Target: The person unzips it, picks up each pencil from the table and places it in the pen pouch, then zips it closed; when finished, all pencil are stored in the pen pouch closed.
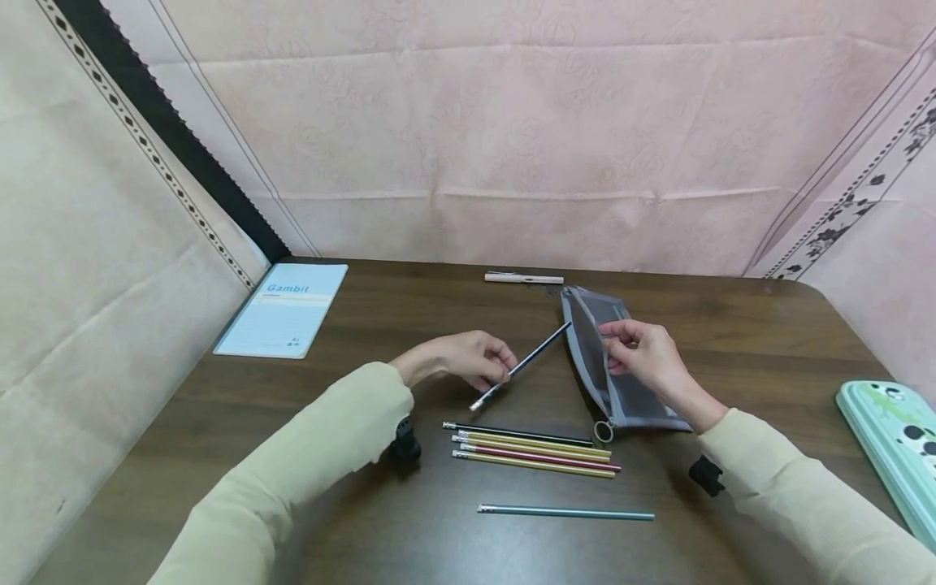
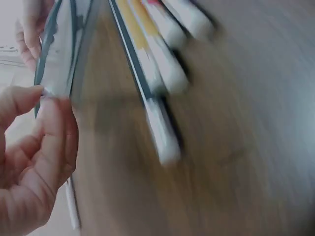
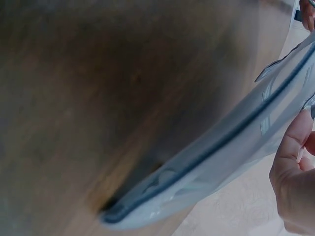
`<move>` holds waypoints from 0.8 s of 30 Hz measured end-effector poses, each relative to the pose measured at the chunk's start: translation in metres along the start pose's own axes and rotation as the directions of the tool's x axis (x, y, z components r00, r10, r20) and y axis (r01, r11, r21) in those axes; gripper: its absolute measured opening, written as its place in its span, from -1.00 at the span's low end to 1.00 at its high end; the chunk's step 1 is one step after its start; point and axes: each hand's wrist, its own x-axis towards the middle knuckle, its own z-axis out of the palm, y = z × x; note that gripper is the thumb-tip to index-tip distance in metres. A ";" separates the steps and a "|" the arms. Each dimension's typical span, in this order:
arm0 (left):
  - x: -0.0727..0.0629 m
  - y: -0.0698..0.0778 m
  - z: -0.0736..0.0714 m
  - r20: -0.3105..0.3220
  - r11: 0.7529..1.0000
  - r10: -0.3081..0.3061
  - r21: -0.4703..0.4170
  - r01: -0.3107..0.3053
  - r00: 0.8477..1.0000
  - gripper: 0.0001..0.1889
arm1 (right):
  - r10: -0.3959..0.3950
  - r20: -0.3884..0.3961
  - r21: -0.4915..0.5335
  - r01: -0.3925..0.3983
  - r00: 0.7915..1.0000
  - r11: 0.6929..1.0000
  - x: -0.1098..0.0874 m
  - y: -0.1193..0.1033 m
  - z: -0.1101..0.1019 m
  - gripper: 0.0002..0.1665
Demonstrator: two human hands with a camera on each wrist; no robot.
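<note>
Pencils [image 1: 537, 457], seven, left fingers [image 1: 500, 355] pinching one, right fingers [image 1: 621, 351] pinching one grey pouch [image 1: 638, 404]

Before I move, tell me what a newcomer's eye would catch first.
Probably the dark pencil in the left fingers, slanting up to the mouth of the grey pouch, which the right fingers hold. Next, the close row of pencils lying below it in the head view, then the mint-green case at the right edge.

Green case [image 1: 892, 447] cut by head view's right edge; left-wrist view: pencils [image 2: 165, 64] blurred.
</note>
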 end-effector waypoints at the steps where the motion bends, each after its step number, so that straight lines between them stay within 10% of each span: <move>1: 0.005 0.002 0.004 -0.007 0.997 -0.011 -0.071 0.011 1.000 -0.76 | -0.003 0.000 0.006 0.003 1.000 1.000 0.000 0.000 0.001 -0.67; 9: 0.043 0.021 0.033 -0.079 0.885 -0.059 -0.465 0.015 0.995 -0.65 | 0.004 0.008 0.004 -0.004 1.000 1.000 0.004 -0.003 0.007 -0.67; 24: 0.072 0.043 0.072 -0.272 0.774 -0.135 -0.629 -0.070 0.953 -0.60 | 0.003 0.043 0.026 -0.005 0.999 1.000 0.005 -0.009 0.012 -0.67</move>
